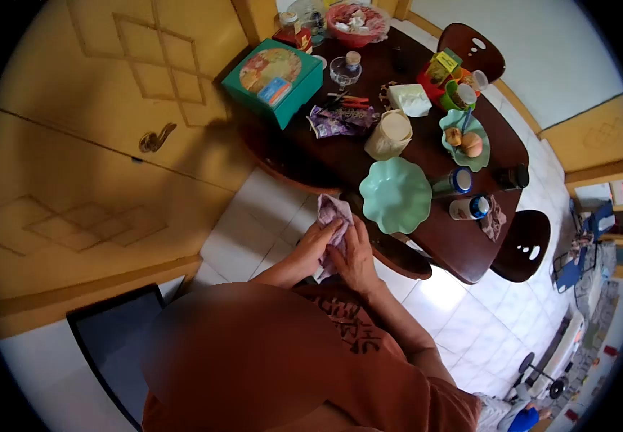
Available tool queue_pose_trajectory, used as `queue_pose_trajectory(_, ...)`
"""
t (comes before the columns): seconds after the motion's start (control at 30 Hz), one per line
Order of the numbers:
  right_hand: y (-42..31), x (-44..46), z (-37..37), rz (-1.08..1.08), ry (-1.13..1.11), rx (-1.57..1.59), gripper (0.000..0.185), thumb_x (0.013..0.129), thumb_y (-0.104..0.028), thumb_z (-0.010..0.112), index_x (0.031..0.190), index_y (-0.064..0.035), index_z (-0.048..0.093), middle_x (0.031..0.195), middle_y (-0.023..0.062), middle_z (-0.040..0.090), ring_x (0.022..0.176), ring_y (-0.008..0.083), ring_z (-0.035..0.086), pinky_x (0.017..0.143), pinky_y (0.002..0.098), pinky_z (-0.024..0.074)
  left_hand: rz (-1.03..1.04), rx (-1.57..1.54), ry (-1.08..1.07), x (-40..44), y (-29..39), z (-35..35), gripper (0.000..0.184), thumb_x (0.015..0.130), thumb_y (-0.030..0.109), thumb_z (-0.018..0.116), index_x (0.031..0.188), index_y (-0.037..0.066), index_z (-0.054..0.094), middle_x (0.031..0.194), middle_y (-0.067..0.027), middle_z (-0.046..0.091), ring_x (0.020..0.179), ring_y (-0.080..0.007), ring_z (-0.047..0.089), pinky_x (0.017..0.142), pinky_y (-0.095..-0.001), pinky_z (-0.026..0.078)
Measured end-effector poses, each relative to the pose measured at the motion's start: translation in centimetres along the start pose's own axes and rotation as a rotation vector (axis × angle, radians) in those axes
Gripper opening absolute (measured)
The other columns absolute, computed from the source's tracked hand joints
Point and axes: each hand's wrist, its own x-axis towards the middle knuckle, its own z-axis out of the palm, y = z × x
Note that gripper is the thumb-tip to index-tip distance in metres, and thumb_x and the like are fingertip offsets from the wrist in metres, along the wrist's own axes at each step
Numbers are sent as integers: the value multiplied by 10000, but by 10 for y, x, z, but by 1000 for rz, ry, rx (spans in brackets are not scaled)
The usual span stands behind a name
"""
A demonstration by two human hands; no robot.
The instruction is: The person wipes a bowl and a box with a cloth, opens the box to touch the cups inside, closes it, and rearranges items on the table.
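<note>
Two hands are close together, both clamped on a pink cloth. The left hand has its fingers bent around one side. The right hand grips the other side, lower down. The top of the cloth pokes up above the fingers, all crumpled, and a bit hangs out below. The cloth is up in the air, just off the near edge of the brown table, by a chair.

The thing closest to the hands is a green bowl with a wavy rim. It sits on the table at the near edge. Behind it stands a pale tub, with purple packets to its left. A green box is at the left end, and a red bowl is by the far left corner. A white pack lies in the middle.

Near the far edge, a green dish holds round fruit. Toward the right end are a can, a white bottle and a brown rag. The dark thing by the right corner looks like a jar, but it is hard to see well.
</note>
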Motion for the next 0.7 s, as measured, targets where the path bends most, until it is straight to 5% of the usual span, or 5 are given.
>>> queue_pose_trajectory(0.3, 26, 12, -13, 125, 1, 49, 501, 815, 43, 603, 1291, 32, 446, 1270, 321, 447, 1119, 522, 490, 943, 479, 464, 57, 571, -236, 47, 17, -36, 345, 1007, 154, 560, 1325, 22, 529, 1219, -19, 589, 1080, -116, 555, 938, -289, 460)
queue_pose_trajectory(0.37, 39, 19, -14, 114, 55, 123, 454, 840, 13, 591, 1274, 7, 461, 1194, 292, 494, 1094, 503, 505, 921, 477, 462, -88, 1056, -382, 64, 38, -56, 336, 978, 163, 605, 1284, 26, 579, 1182, -16, 605, 1045, -110, 565, 918, -288, 473)
queue_pose_trajectory(0.43, 44, 33, -20, 158, 52, 164, 388, 861, -41, 597, 1229, -3, 478, 1144, 256, 520, 1078, 480, 517, 890, 471, 461, 147, 1035, -380, 64, 87, -39, 287, 924, 142, 654, 1178, 10, 639, 1081, -79, 669, 976, -134, 607, 827, -295, 501)
queue_pose_trajectory(0.57, 53, 47, -25, 209, 21, 240, 321, 871, -115, 636, 1142, 0, 510, 1078, 210, 532, 1030, 435, 537, 875, 443, 455, 441, 1030, 42, 101, 159, -75, 325, 890, 103, 668, 1202, 24, 631, 1144, -74, 655, 1001, -175, 631, 861, -310, 505)
queue_pose_trajectory(0.7, 53, 47, -26, 259, 6, 265, 315, 873, -122, 634, 1138, 6, 521, 1078, 204, 533, 1034, 418, 544, 882, 439, 453, 637, 1426, 365, 138, 224, -97, 453, 884, 167, 696, 1299, 37, 566, 1285, -147, 579, 1180, -284, 548, 1019, -383, 418)
